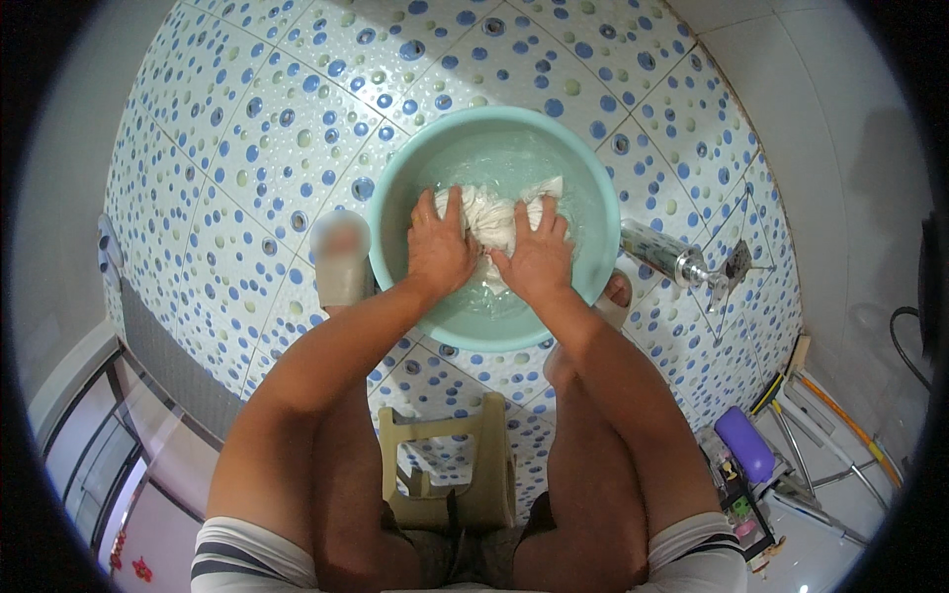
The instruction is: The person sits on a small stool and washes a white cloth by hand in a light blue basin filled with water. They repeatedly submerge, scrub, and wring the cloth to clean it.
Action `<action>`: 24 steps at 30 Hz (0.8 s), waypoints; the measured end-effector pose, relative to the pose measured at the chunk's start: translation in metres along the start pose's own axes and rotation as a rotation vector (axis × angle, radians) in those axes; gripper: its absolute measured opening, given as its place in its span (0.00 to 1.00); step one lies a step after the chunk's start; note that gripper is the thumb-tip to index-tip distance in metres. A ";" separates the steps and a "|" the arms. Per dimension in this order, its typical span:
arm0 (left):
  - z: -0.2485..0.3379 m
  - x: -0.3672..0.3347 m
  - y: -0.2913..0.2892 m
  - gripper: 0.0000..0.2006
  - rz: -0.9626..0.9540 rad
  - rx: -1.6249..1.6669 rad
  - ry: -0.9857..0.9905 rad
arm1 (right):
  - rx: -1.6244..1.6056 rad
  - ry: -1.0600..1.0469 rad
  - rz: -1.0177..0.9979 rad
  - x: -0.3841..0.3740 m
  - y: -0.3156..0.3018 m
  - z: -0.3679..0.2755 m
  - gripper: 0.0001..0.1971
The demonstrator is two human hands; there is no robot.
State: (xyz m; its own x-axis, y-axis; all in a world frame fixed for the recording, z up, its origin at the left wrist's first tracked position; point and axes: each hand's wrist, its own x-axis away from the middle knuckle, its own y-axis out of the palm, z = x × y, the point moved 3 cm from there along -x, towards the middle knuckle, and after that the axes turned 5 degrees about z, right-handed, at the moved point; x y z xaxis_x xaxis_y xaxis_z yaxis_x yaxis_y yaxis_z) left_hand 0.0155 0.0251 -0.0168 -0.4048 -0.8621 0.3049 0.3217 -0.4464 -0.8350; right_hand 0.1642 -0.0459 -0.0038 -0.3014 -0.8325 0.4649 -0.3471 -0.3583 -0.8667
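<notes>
A light green plastic basin [395, 287] stands on the tiled floor between my feet, with water in it. In the water lies a bunched, wet white cloth [486, 222], twisted and wrinkled. My left hand [442, 242] grips its left side, fingers curled over the folds. On the right side my right hand [539, 252] holds the same cloth, fingers bent over it and the thumb pointing inward. Both hands are close together, thumbs nearly meeting. The undersides of the fingers and part of the cloth are hidden.
Below me is a beige plastic stool [494, 445]. A silver pump bottle [657, 252] lies right of the basin, near a floor drain [739, 262]. A purple object [744, 445] and metal tubes [820, 465] are at the lower right. A grey mat [173, 351] lies left.
</notes>
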 end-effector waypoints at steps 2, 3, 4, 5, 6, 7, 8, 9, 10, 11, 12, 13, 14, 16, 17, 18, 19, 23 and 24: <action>0.004 -0.002 0.011 0.37 -0.072 0.042 -0.152 | 0.051 -0.012 -0.001 -0.008 0.014 0.004 0.42; 0.006 -0.003 0.014 0.37 -0.067 0.057 -0.188 | 0.014 -0.016 0.025 -0.012 0.019 0.005 0.40; 0.007 -0.004 0.017 0.36 -0.061 0.072 -0.223 | -0.022 -0.019 0.052 -0.014 0.024 0.008 0.38; 0.001 -0.007 0.022 0.36 -0.170 0.337 -0.273 | -0.174 -0.008 0.128 -0.014 0.022 0.008 0.35; -0.005 -0.015 0.025 0.36 -0.278 0.606 -0.315 | -0.323 0.005 0.207 -0.014 0.018 0.008 0.32; -0.007 -0.020 0.027 0.36 -0.387 0.875 -0.353 | -0.472 0.018 0.286 -0.013 0.014 0.010 0.30; -0.007 -0.020 0.022 0.37 -0.503 1.099 -0.526 | -0.549 -0.010 0.313 -0.009 0.008 0.005 0.28; 0.003 -0.020 0.009 0.37 -0.628 1.325 -0.702 | -0.618 -0.029 0.339 0.001 -0.006 -0.002 0.25; 0.011 -0.017 -0.002 0.38 -0.744 1.547 -0.886 | -0.693 -0.056 0.363 0.011 -0.019 -0.011 0.24; 0.017 -0.018 -0.006 0.36 -0.722 1.570 -0.903 | -0.806 -0.116 0.387 0.022 -0.035 -0.022 0.20; 0.016 -0.019 -0.002 0.34 -0.806 1.691 -0.895 | -0.825 -0.214 0.397 0.033 -0.045 -0.032 0.19; 0.010 -0.022 0.010 0.31 -0.891 1.812 -0.884 | -0.843 -0.314 0.405 0.043 -0.054 -0.041 0.19; 0.005 -0.025 0.022 0.29 -0.979 1.931 -0.868 | -0.860 -0.413 0.413 0.050 -0.061 -0.049 0.18; -0.001 -0.028 0.034 0.23 -0.997 1.984 -0.843 | -0.860 -0.527 0.420 0.059 -0.070 -0.064 0.18; 0.003 -0.030 0.031 0.21 -1.050 1.953 -0.866 | -0.825 -0.554 0.445 0.058 -0.066 -0.064 0.19; 0.008 -0.030 0.028 0.20 -1.102 1.921 -0.889 | -0.789 -0.556 0.458 0.054 -0.060 -0.060 0.19; 0.012 -0.027 0.024 0.17 -1.035 1.925 -0.918 | -0.754 -0.558 0.471 0.048 -0.052 -0.055 0.19; -0.003 -0.025 0.008 0.19 -0.431 1.313 -0.812 | -0.694 -0.505 0.407 0.034 -0.028 -0.037 0.22; -0.011 -0.027 0.011 0.19 -0.366 1.203 -0.773 | -0.677 -0.478 0.377 0.032 -0.024 -0.033 0.23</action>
State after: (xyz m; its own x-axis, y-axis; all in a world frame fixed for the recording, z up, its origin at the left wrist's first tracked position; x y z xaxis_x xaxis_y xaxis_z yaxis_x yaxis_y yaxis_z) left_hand 0.0204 0.0460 -0.0399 -0.1961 -0.3987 0.8959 0.9619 -0.2556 0.0968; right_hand 0.1337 -0.0502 0.0383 -0.1527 -0.9848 -0.0830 -0.7928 0.1722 -0.5847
